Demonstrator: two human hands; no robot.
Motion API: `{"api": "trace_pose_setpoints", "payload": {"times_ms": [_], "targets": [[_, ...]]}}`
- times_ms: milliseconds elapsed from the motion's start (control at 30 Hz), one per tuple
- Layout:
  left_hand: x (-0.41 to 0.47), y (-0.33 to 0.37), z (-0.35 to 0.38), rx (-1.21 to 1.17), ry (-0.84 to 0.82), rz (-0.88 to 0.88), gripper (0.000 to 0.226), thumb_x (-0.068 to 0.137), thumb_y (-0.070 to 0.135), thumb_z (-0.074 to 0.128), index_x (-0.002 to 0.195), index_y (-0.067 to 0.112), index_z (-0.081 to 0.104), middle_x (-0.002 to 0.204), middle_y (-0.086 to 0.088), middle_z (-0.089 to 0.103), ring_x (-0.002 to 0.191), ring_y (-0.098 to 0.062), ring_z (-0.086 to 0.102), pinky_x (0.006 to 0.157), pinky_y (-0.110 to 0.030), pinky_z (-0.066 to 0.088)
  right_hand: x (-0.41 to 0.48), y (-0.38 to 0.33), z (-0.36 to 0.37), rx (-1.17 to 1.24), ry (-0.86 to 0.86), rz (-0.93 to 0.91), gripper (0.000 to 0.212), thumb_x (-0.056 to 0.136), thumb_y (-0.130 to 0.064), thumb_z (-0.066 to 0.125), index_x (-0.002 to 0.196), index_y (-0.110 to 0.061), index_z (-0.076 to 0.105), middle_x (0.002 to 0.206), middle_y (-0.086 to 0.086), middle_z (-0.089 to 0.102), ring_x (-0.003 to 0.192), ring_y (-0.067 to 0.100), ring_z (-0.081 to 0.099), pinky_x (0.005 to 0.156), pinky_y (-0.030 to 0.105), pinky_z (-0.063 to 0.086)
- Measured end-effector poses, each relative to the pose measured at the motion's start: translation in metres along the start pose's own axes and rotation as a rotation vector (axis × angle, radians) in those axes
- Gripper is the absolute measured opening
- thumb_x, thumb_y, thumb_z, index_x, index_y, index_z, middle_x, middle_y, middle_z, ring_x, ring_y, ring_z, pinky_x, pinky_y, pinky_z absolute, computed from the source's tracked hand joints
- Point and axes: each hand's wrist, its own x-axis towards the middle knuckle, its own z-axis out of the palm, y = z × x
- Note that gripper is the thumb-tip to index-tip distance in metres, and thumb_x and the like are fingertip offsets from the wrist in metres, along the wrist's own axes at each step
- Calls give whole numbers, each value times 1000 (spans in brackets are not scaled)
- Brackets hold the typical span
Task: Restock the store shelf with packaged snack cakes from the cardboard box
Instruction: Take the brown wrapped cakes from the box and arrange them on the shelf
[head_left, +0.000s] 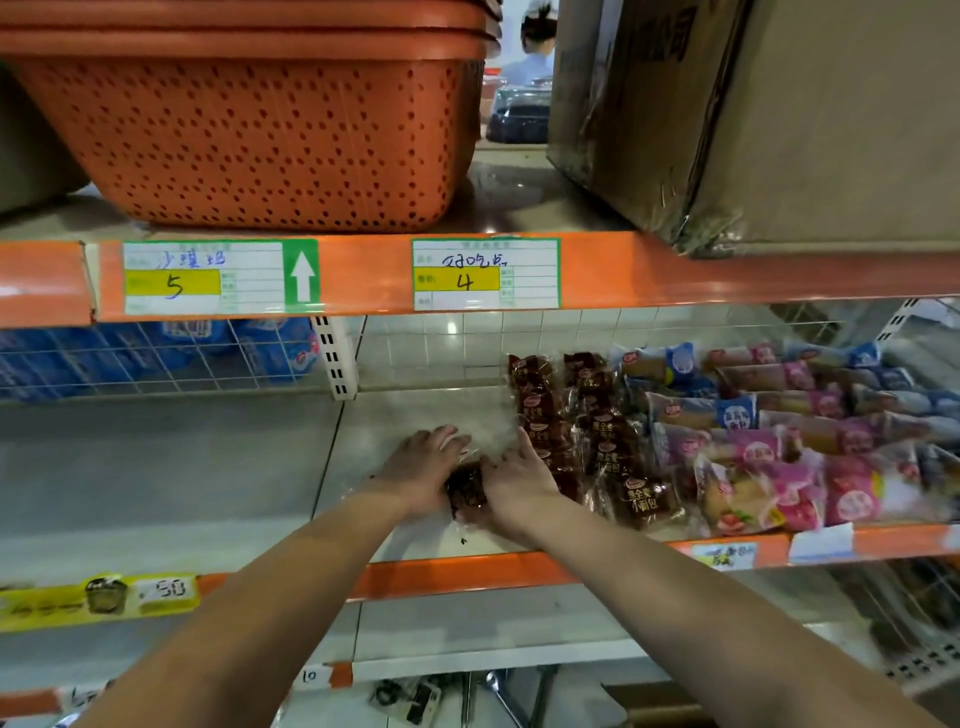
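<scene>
Restocking looks partway: two rows of brown snack cakes (597, 441) lie placed, the shelf (208, 467) leftward bare. Left hand (421, 470) and right hand (514, 480), fingers nearly straight, press another packet (466, 493) down.

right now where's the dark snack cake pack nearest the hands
Head view, centre: the dark pack lies on the middle shelf between the left hand and right hand, just left of the brown packs and below the label marked 4.
</scene>
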Motion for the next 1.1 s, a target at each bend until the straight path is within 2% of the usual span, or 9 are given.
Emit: {"api": "trace_pose_setpoints", "payload": {"times_ms": [167,267,333,400,533,667,767,933,1100], "targets": [[-9,-1,-10,-187,84,-140,65,89,24,57,145,22,23,135,-8,46,120,-26,46,102,-35,38,0,-12,-19,20,-38,40,45,100,-47,34,137,-26,50,141,-2,51,135,21,40,118,48,-6],[-16,-2,-12,-282,29,-156,59,90,31,54,142,25,28,111,-5,67,99,-22,62,85,-28,45,6,-20,-26,87,-12,136,33,99,-39,41,118,-23,62,119,0,64,116,20,56,110,41,25],[-20,-1,-10,-202,-10,-127,64,85,41,54,142,28,28,115,-3,67,106,-22,60,94,-30,38,8,-25,-29,169,-12,192,23,96,-28,48,111,-19,64,114,2,65,109,21,60,89,33,43],[-22,-1,-6,-136,-66,-124,80,76,60,55,144,30,25,125,0,61,116,-22,54,105,-35,30,8,-28,-33,229,-11,219,21,95,-25,51,109,-16,64,113,3,64,108,23,60,82,31,48],[-25,-4,3,-60,-116,-233,104,60,84,52,143,27,26,136,1,52,125,-25,46,110,-43,26,5,-29,-36,291,-36,112,30,96,-34,47,102,-11,65,103,9,65,96,26,62,77,33,51],[-26,-8,7,-121,-119,-277,103,68,70,64,148,25,17,143,-4,44,134,-28,34,115,-45,18,0,-24,-36,239,73,-41,31,97,-32,40,107,-14,63,102,10,63,97,29,61,74,33,45],[-30,-19,3,-145,-131,-192,108,67,64,69,150,27,11,149,1,37,141,-25,22,118,-46,8,4,-17,-27,230,177,-201,40,93,-34,45,130,-19,50,127,6,52,116,26,49,91,37,42],[-44,-41,2,-126,-123,-221,114,60,71,70,149,26,16,153,4,28,141,-23,20,118,-43,12,16,-24,-18,242,56,-362,79,86,-49,58,150,-21,21,157,3,17,143,23,18,116,43,21],[-64,-58,0,-48,-153,-233,87,70,65,66,142,27,36,156,3,18,144,-26,7,117,-42,7,29,-46,-14,134,35,-402,79,83,-55,57,147,-18,28,139,11,42,131,29,36,114,44,24]]}}
